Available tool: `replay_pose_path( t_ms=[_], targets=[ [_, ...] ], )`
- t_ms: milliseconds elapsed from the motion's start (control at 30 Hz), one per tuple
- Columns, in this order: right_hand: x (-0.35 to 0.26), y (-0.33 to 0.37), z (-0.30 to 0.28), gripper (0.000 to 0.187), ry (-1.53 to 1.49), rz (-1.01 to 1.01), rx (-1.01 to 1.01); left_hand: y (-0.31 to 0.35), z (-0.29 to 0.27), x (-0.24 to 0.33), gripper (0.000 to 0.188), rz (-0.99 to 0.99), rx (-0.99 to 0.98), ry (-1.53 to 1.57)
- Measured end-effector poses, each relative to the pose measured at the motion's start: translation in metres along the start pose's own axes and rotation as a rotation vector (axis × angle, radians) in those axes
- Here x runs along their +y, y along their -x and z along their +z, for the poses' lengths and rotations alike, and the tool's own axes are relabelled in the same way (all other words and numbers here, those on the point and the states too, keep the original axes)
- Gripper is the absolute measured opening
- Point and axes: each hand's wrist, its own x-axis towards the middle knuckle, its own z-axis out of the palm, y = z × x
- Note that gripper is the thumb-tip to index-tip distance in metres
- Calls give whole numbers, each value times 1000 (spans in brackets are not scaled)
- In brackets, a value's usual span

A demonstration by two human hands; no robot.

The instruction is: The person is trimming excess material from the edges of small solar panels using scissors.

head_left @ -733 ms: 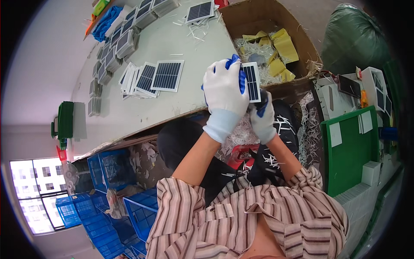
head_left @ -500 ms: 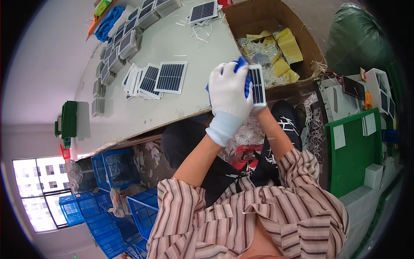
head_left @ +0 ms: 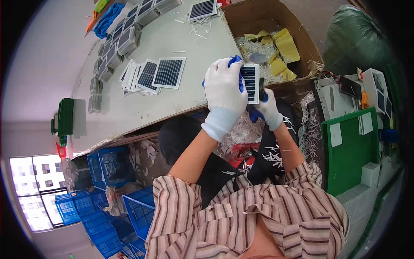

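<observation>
At the desk (head_left: pixel 194 86), we hold a panel (head_left: pixel 251 84), dark-faced and white-rimmed, by the desk's near right corner. Our left hand (head_left: pixel 225 86), gloved in white and blue, has its fingers (head_left: pixel 235 60) gripping the panel. Our right hand (head_left: pixel 271 110), gloved to match, is at the panel's right side, close to something dark and hard to make out; we cannot tell whether those fingers grip or only touch.

The desk's pale top carries a fanned pile (head_left: pixel 168 72) of panels near its middle, stacks (head_left: pixel 126 41) lined along its left side, and a small heap (head_left: pixel 202 9) at its far right, beside loose white strips (head_left: pixel 199 31). A bunched blue cloth (head_left: pixel 108 21) is at its far left.

Right of the desk stands a carton (head_left: pixel 304 47) of strips and yellow paper (head_left: pixel 286 47); farther right of the desk sits a bulging green bag (head_left: pixel 355 39). In front of the desk, strips litter our dark trousers (head_left: pixel 181 131). Blue crates (head_left: pixel 99 224) crowd the room at the desk's near left, by a bright window (head_left: pixel 35 195) in a pale wall (head_left: pixel 39 86).
</observation>
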Motion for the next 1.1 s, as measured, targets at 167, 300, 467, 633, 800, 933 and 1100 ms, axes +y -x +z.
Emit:
replay_pose_path(
  t_ms=[167,300,467,633,800,933,1100],
  targets=[
    [0,-2,5,15,42,-75,40,-1,7,3,37,-19,-34,-49],
    [1,9,14,15,-8,-51,39,-1,8,3,36,-43,-18,-49],
    [-21,57,42,18,9,-30,-185,2,6,1,38,-60,-14,-69],
    [10,26,46,36,178,-170,423,1,6,6,42,-61,11,-85],
    [52,-46,56,37,-316,-287,427,1,3,7,36,-29,-20,-129],
    [54,-81,29,36,-367,-184,242,0,6,3,40,69,-60,29],
    [-3,-13,12,31,51,-154,120,-3,-15,-7,46,-21,-62,-130]
  ],
)
